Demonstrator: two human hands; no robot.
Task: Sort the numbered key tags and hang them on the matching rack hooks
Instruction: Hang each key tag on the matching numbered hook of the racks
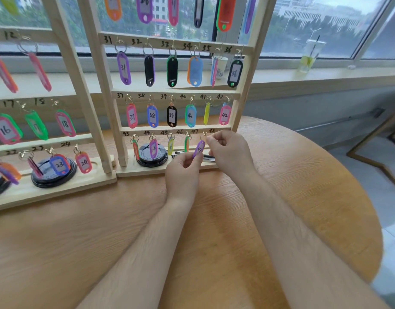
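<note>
Pinching the tag's lower end: left hand [182,172]. Purple tag [200,149] sits mid-frame, at the rack's [243,103] bottom row. Right hand [230,152] pinches its ring [203,137]. Likely light, stiff, slick plastic; steer by the ring.

The right rack [176,94] has handwritten 31–36, 37–42 and 43–47 above its hooks. The left rack [68,63] shows 12, 17, 18, 24. Tags [152,115] bear 16, 18, 23, 24, 31, 36–39, 42.
</note>
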